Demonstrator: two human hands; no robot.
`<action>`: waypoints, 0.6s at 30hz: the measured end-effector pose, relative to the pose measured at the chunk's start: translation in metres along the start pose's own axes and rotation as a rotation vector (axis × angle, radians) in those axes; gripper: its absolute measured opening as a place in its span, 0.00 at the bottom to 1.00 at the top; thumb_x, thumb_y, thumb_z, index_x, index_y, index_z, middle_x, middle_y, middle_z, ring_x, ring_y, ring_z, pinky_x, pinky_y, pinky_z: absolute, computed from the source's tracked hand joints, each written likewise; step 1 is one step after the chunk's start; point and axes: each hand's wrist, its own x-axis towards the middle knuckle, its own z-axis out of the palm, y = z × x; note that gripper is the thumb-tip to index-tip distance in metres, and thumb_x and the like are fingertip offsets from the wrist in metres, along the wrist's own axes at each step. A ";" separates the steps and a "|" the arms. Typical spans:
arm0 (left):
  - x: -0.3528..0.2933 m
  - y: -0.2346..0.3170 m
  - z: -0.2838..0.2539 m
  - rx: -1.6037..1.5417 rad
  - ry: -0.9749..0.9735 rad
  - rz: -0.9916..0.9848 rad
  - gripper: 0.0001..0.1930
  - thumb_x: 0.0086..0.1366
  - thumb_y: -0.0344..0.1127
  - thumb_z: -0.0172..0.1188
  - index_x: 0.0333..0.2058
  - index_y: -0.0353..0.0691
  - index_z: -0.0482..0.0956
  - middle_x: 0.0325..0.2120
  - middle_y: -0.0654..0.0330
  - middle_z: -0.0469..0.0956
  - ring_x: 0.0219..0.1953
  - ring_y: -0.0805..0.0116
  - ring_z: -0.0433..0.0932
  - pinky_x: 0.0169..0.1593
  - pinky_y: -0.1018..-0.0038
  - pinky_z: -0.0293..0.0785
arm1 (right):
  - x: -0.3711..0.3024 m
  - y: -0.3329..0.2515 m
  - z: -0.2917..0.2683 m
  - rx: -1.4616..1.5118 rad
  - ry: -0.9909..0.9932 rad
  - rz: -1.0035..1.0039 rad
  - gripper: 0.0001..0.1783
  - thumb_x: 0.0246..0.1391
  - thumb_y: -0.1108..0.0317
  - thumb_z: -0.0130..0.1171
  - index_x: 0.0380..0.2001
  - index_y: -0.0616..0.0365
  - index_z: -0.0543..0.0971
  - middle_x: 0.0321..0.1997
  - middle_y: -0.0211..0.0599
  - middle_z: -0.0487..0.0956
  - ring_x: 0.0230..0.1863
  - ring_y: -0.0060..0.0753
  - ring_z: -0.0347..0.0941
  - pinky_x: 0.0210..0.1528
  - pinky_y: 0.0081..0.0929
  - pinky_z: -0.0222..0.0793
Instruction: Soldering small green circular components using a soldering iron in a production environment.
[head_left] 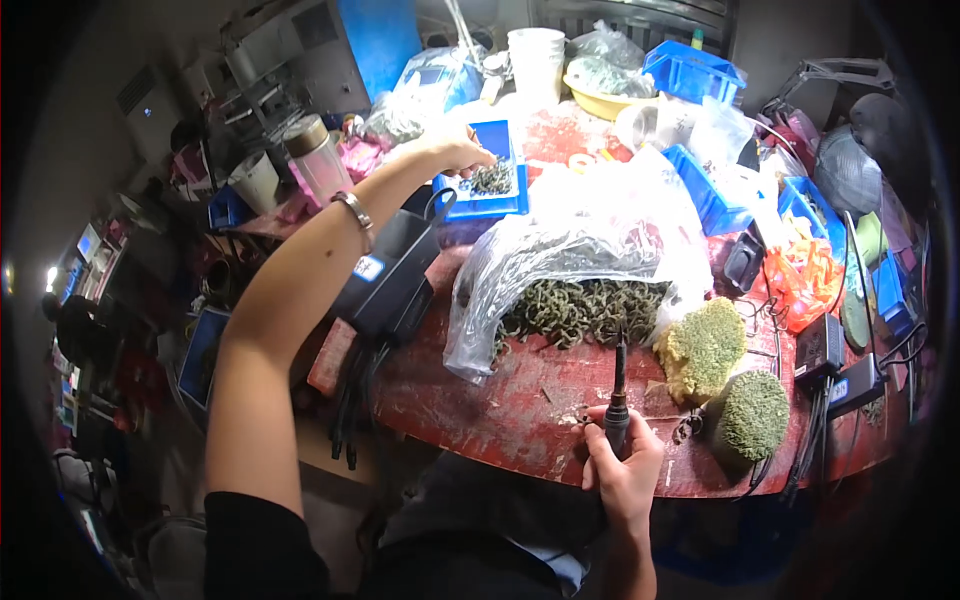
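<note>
With the pile of curly grey-green pieces [590, 312] as the dial's centre, a black box [392, 262] stands at about 9:30, beneath the outstretched left forearm. At 11 o'clock the left hand [463, 157] hangs over a blue tray [508, 206] of similar small pieces, fingers curled together; whether they pinch anything I cannot tell. The arm bends at the elbow and reaches forward, the tray being set toward the far side. The pile lies at the open mouth of a clear plastic bag [560, 240], probably so pieces stay within easy reach. Near 5:30 the right hand [625, 470] grasps a pen-shaped tool [617, 415] by its dark grip, thumb along it, likely to keep the tip, aimed at 12, under control. Two spongy yellow-green blocks [704, 345] sit at 3:30 and 4.
</note>
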 end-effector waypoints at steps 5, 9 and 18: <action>0.012 0.007 -0.003 -0.040 -0.076 -0.096 0.33 0.51 0.50 0.62 0.50 0.35 0.64 0.37 0.56 0.74 0.35 0.69 0.73 0.32 0.75 0.74 | -0.005 0.002 -0.005 0.024 0.017 -0.038 0.08 0.48 0.78 0.54 0.34 0.67 0.71 0.20 0.33 0.73 0.11 0.15 0.64 0.12 0.13 0.57; -0.051 0.040 0.038 0.244 0.271 0.473 0.18 0.54 0.40 0.59 0.39 0.33 0.74 0.32 0.54 0.77 0.32 0.68 0.76 0.36 0.74 0.73 | 0.006 0.007 -0.007 -0.063 0.066 -0.051 0.09 0.48 0.77 0.55 0.34 0.66 0.72 0.16 0.26 0.70 0.12 0.13 0.64 0.14 0.14 0.57; -0.229 0.036 0.148 -0.215 0.119 0.376 0.07 0.50 0.22 0.57 0.30 0.36 0.76 0.24 0.60 0.72 0.21 0.76 0.72 0.23 0.81 0.67 | 0.005 0.014 -0.007 -0.426 -0.021 -0.163 0.13 0.43 0.74 0.58 0.36 0.64 0.73 0.21 0.36 0.74 0.19 0.23 0.70 0.25 0.19 0.65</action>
